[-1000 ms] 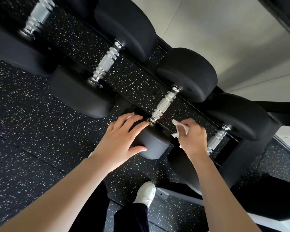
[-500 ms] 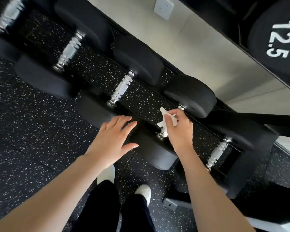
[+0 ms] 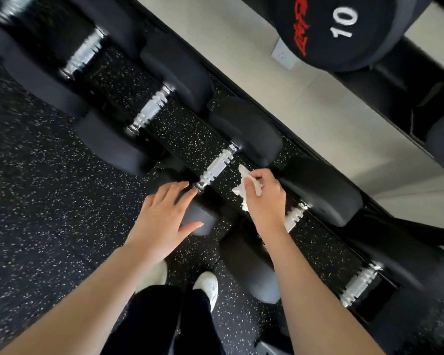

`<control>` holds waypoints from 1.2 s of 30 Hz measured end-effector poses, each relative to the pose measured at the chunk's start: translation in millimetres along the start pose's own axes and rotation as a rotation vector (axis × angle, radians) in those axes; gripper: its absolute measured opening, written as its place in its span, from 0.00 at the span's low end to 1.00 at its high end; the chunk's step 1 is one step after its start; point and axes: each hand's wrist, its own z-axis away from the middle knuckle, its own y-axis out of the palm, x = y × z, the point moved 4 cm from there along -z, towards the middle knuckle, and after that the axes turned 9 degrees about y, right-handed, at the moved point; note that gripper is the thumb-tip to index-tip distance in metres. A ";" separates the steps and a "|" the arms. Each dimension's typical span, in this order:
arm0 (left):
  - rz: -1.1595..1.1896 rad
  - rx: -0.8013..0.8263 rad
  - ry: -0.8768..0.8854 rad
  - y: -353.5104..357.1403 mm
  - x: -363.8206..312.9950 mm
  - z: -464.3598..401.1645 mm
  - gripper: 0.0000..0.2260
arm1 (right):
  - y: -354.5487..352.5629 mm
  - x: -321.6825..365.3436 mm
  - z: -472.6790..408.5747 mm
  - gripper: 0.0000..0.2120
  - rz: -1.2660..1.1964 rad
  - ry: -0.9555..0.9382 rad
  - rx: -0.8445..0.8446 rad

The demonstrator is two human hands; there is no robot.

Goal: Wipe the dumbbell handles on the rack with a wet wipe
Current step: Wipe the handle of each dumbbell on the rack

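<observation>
At the bottom centre of the frame, the person's dark trousers and white shoes point(image 3: 207, 285) are standing on the speckled rubber floor point(image 3: 36, 213). Just above them, at centre, the left hand point(image 3: 162, 219) is resting with relaxed, spread fingers on the near head of a dumbbell point(image 3: 199, 221), holding nothing. To its right, the right hand point(image 3: 264, 198) is pinching a crumpled white wet wipe point(image 3: 246, 185), which is hovering over the dark gap between two chrome handles: one handle point(image 3: 217, 166) is lying just up and left of the wipe, another point(image 3: 294, 217) is peeking out from behind the wrist. Whether the wipe is touching either handle is not clear from this blurred view.

Farther out, more handles are running along the rack point(image 3: 185, 129) towards the upper left point(image 3: 151, 111) and point(image 3: 83, 53), and one is sitting at the lower right point(image 3: 360, 284). In the upper right, a plate marked 10 point(image 3: 344, 29) is hanging on a higher tier.

Nothing visible is showing which handles are already clean, so progress is hard to judge; the hand seems to be passing between neighbouring handles, with several apparently remaining.
</observation>
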 end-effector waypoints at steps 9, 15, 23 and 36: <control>0.038 0.027 0.046 12.9 39.3 -18.6 0.31 | 47.9 21.0 -31.0 0.06 -0.054 0.023 -0.159; 0.117 0.050 0.144 19.6 58.0 -20.9 0.31 | 73.6 33.8 -28.6 0.07 -0.390 0.287 -0.509; 0.208 0.078 0.245 18.6 76.1 -23.3 0.31 | 84.6 46.9 -48.5 0.05 -0.355 0.397 -0.650; 0.353 0.078 0.127 24.0 82.3 -20.6 0.35 | 100.2 27.3 -14.8 0.04 0.054 0.093 -0.080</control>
